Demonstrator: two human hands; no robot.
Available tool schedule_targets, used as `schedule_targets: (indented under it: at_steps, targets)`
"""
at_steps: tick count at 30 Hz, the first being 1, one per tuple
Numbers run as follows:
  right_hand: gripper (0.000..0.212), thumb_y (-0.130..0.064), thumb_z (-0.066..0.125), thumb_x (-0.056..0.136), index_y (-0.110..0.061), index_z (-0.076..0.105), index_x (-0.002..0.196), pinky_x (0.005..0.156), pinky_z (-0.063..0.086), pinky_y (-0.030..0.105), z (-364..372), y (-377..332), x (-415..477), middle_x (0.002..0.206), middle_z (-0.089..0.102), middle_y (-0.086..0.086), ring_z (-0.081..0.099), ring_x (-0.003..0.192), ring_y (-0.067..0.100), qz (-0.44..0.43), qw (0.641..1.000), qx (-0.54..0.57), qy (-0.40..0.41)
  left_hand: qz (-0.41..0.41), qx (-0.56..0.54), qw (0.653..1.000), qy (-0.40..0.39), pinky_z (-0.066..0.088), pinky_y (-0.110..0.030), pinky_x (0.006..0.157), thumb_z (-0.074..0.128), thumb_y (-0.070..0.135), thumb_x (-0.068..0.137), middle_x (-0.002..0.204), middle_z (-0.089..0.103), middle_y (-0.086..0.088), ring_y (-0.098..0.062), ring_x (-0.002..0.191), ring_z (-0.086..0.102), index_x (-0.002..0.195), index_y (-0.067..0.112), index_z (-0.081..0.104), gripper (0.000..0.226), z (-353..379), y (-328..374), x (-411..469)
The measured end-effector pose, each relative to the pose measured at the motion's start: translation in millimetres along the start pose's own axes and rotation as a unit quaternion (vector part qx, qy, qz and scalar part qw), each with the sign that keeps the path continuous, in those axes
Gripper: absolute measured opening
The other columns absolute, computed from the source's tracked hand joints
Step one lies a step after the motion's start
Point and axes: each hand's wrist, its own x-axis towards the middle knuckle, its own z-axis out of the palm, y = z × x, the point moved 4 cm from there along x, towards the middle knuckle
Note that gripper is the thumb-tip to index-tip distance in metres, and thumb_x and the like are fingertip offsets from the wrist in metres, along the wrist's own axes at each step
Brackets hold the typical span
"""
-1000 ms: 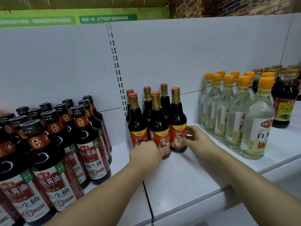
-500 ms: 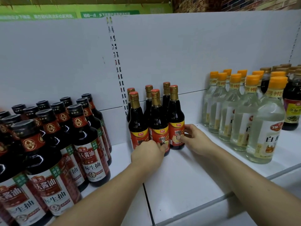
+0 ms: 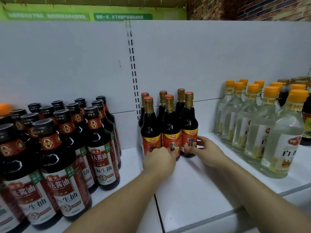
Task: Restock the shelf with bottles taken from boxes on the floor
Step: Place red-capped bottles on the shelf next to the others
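Sauce bottles (image 3: 180, 105): six; dark liquid, red caps, gold neck foil; upright in 2 rows of 3, packed tight, toward the back of the shelf (image 3: 193, 190), just R of the slotted upright (image 3: 132, 64).
Their labels: red-orange w/ a yellow band on top; small red brand mark on the band, too small to read; big dark characters lower down, partly behind the hands; "鲜" legible on two.
Right hand (image 3: 207, 149): on the front-right bottle (image 3: 189, 126), low on its label; thumb on the label front, fingers curled round the R side; it holds the bottle, which stands on the shelf.
Left hand (image 3: 159, 159): back of hand to camera, fingers curled, at the foot of the front-left bottle (image 3: 149, 132) and front-mid bottle (image 3: 170, 132); one fingertip touches the front-mid label; can't tell if it grips either.
Soy bottles (image 3: 102, 148): L side of shelf; black caps, several rows deep; white-and-red labels read "天酱油" and "生抽", green tag at corner; red neck bands w/ a round emblem.
Clear bottles (image 3: 282, 140): R side; orange caps, clear liquid, rows running back; white label w/ big "白", red logo at corner; well apart from the sauce bottles, bare shelf between.
Dark bottles (image 3: 306, 118): far R, behind the clear ones; labels unreadable.
Back panel (image 3: 202, 64): plain white.
Green banner (image 3: 122, 16): above the panel; white text begins "轻轻一点,乡下农副产品"; rest blurred.
Brick wall (image 3: 252, 7): top R.
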Motion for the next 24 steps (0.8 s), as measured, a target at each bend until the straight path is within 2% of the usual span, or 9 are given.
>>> schedule_targets:
  at_steps: [4, 6, 8, 11, 12, 14, 17, 20, 24]
  targets:
    - [0.090, -0.045, 0.080, 0.085, -0.018, 0.034, 0.158, 0.097, 0.053, 0.042, -1, -1, -6, 0.147, 0.056, 0.004, 0.057, 0.130, 0.025, 0.064, 0.996, -0.043, 0.055, 0.008, 0.004, 1.000, -0.003, 0.051, -0.036, 0.083, 0.039, 0.061, 0.102, 0.105, 0.069, -0.005, -0.029, 0.100, 0.063, 0.099, 0.019, 0.063, 0.049, -2, -2, -5]
    - [0.091, -0.047, 0.080, 0.084, -0.016, 0.035, 0.157, 0.093, 0.054, 0.042, -2, -4, -12, 0.148, 0.055, 0.008, 0.057, 0.128, 0.026, 0.090, 0.993, -0.042, 0.070, 0.017, 0.002, 1.000, -0.002, 0.050, -0.036, 0.082, 0.039, 0.058, 0.103, 0.106, 0.069, -0.004, -0.028, 0.100, 0.062, 0.104, 0.019, 0.066, 0.048, -4, -2, -11]
    - [0.079, -0.053, 0.076, 0.085, -0.012, 0.046, 0.145, 0.082, 0.050, 0.037, -5, -11, -20, 0.135, 0.061, 0.006, 0.062, 0.114, 0.024, 0.091, 0.985, -0.102, 0.101, 0.030, -0.015, 0.999, -0.006, 0.050, -0.035, 0.080, 0.043, 0.056, 0.102, 0.105, 0.067, -0.002, -0.027, 0.098, 0.062, 0.105, 0.021, 0.066, 0.042, -6, -2, -18]
    - [0.047, -0.054, 0.068, 0.088, -0.015, 0.055, 0.110, 0.068, 0.048, 0.037, -3, -31, -37, 0.099, 0.065, -0.002, 0.061, 0.087, 0.021, 0.044, 0.965, -0.188, 0.180, 0.052, -0.035, 0.998, -0.019, 0.048, -0.034, 0.071, 0.048, 0.052, 0.099, 0.093, 0.063, 0.001, -0.025, 0.086, 0.060, 0.086, 0.024, 0.058, 0.033, -11, -6, -32]
    - [0.040, -0.052, 0.068, 0.089, -0.018, 0.055, 0.105, 0.068, 0.049, 0.037, 3, -37, -41, 0.095, 0.065, -0.004, 0.062, 0.086, 0.021, 0.027, 0.964, -0.191, 0.182, 0.056, -0.037, 0.997, -0.023, 0.047, -0.033, 0.069, 0.049, 0.051, 0.098, 0.087, 0.061, 0.002, -0.024, 0.081, 0.059, 0.080, 0.023, 0.055, 0.034, -15, -8, -37]
    - [0.034, -0.048, 0.070, 0.089, -0.022, 0.057, 0.107, 0.078, 0.053, 0.039, 20, -47, -45, 0.097, 0.067, -0.006, 0.064, 0.093, 0.021, -0.002, 0.974, -0.166, 0.153, 0.060, -0.037, 0.997, -0.026, 0.046, -0.031, 0.066, 0.051, 0.049, 0.096, 0.077, 0.059, 0.003, -0.022, 0.075, 0.059, 0.073, 0.019, 0.053, 0.038, -24, -13, -50]
    - [0.044, -0.047, 0.074, 0.088, -0.021, 0.062, 0.121, 0.088, 0.053, 0.038, 42, -56, -46, 0.107, 0.072, -0.004, 0.067, 0.104, 0.022, -0.008, 0.985, -0.113, 0.134, 0.055, -0.053, 0.997, -0.021, 0.051, -0.034, 0.070, 0.054, 0.048, 0.094, 0.082, 0.067, -0.003, -0.024, 0.079, 0.065, 0.077, 0.016, 0.059, 0.036, -41, -25, -67]
    - [0.042, -0.047, 0.073, 0.088, -0.020, 0.065, 0.118, 0.088, 0.055, 0.043, 53, -62, -45, 0.110, 0.075, 0.001, 0.068, 0.103, 0.027, -0.007, 0.980, -0.110, 0.167, 0.037, -0.062, 0.997, -0.011, 0.056, -0.038, 0.073, 0.054, 0.049, 0.093, 0.088, 0.071, -0.003, -0.024, 0.083, 0.068, 0.089, 0.015, 0.066, 0.036, -56, -43, -80]
    - [0.026, -0.044, 0.070, 0.091, -0.021, 0.070, 0.103, 0.079, 0.054, 0.040, 58, -70, -47, 0.100, 0.074, 0.004, 0.066, 0.092, 0.029, 0.018, 0.973, -0.142, 0.182, 0.014, -0.068, 0.998, 0.001, 0.057, -0.038, 0.076, 0.054, 0.052, 0.092, 0.085, 0.069, -0.001, -0.022, 0.083, 0.066, 0.089, 0.017, 0.066, 0.038, -69, -69, -91]
